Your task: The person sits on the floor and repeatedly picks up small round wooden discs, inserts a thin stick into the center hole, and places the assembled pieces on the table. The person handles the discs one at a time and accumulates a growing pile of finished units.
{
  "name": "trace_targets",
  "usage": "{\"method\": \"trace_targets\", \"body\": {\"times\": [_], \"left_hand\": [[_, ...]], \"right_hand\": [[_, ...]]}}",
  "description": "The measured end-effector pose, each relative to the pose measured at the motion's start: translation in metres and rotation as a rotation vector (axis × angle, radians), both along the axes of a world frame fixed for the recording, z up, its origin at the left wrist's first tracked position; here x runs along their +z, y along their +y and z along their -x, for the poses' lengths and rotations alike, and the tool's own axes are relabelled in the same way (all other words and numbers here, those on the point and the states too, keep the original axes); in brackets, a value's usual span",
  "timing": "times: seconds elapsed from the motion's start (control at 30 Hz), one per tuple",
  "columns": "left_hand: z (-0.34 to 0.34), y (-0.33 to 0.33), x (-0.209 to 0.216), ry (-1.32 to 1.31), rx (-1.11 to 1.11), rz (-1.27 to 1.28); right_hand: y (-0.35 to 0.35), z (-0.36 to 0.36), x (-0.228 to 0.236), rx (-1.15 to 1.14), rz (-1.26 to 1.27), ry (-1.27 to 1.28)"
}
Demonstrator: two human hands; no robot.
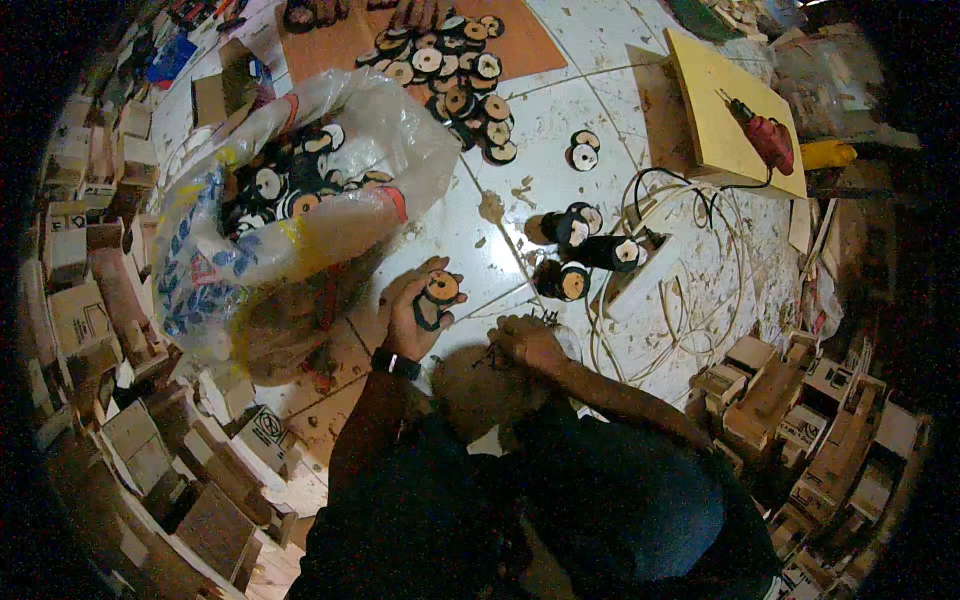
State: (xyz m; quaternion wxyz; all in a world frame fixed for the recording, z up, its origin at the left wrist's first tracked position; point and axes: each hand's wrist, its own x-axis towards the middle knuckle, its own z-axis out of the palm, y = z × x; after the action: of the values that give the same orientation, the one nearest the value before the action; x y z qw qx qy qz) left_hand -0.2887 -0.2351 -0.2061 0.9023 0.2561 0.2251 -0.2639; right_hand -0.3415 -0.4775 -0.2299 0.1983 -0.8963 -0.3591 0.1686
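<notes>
My left hand [410,322] is closed round a small disc [442,287] with a wood-coloured face, a dark rim and a hole in its middle. To its right, my right hand [527,343] is low over the floor with its fingers curled together; whatever they hold, if anything, is hidden. Small dark slivers, perhaps screws [546,315], lie by its fingertips. Just beyond it stand and lie stacks of similar black-rimmed discs [574,283]. Left of my left hand, a large clear plastic bag [375,225] gapes open with many more discs inside.
A loose pile of discs [455,100] spreads over a brown board [530,45] at the far side. At the right, a red power drill [768,140] rests on a yellow board [700,110], its cable [600,340] coiled on the tiles. Cardboard boxes [130,440] line both sides.
</notes>
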Motion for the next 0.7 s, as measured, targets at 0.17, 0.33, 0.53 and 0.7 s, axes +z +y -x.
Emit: {"method": "trace_targets", "body": {"times": [0.17,0.33,0.53,0.7], "left_hand": [[0.009,0.002,-0.004,-0.001,-0.004,0.15],[0.01,-0.004,-0.004,-0.045,-0.031,0.248],[0.007,-0.01,0.013,0.041,-0.065,0.07],[0.008,-0.011,0.018,0.03,-0.049,0.123]], "right_hand": [[0.01,-0.019,0.035,-0.339,-0.245,0.302],[0.028,-0.055,0.072,-0.606,-0.536,0.2],[0.055,-0.077,0.083,-0.816,-0.722,0.468],[0.063,-0.067,0.077,-0.708,-0.755,0.376]]}}
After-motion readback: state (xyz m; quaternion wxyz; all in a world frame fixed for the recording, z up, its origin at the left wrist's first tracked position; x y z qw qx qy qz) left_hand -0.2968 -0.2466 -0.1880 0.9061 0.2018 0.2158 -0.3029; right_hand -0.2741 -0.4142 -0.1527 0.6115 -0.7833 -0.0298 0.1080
